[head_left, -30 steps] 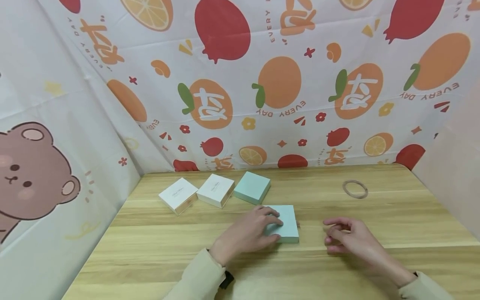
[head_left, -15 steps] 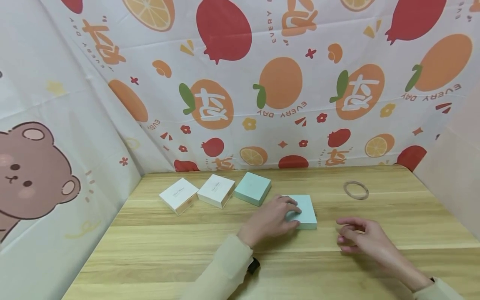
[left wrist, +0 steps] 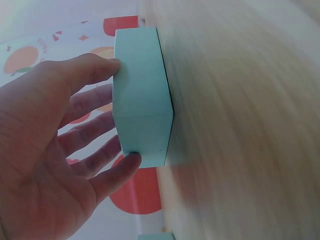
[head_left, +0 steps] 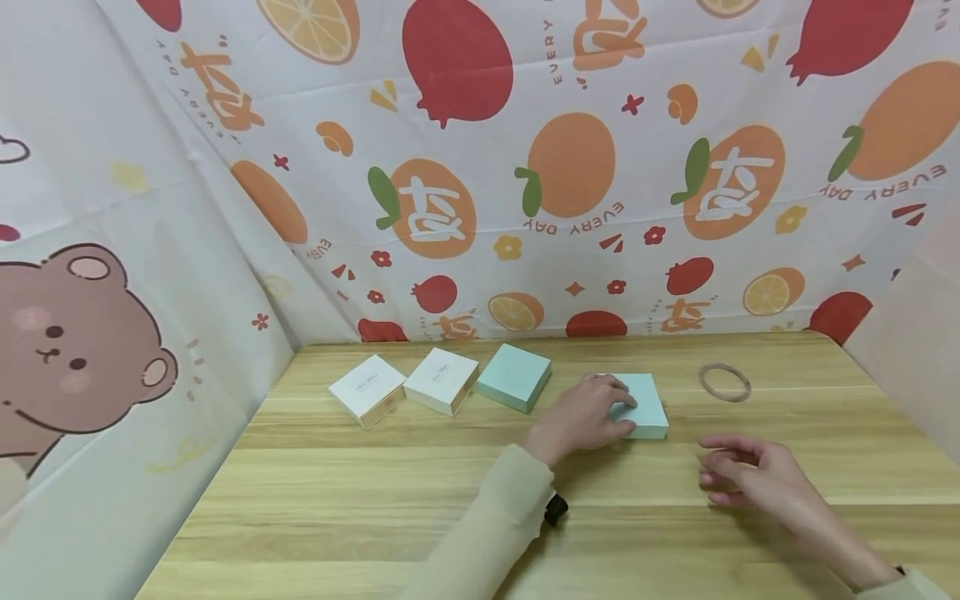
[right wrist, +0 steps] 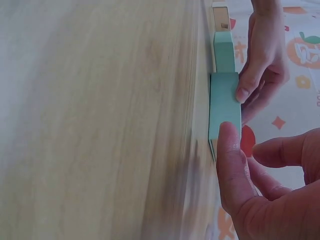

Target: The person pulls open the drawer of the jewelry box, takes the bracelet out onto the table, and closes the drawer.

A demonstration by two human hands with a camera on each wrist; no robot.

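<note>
Box [head_left: 648, 406], flat, square, pale mint

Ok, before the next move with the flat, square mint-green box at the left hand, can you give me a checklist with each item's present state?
1. Left hand holding the flat, square mint-green box, thumb on its near side: ok.
2. Right hand apart from that box, holding nothing: ok.
3. Thin, grey-brown ring apart from both hands: ok.
4. Second square mint-green box apart from the held one: ok.
5. Two flat, square white boxes out of the left hand's grip: ok.
6. Contents of the held box: cannot tell; its inside is not visible.
</note>
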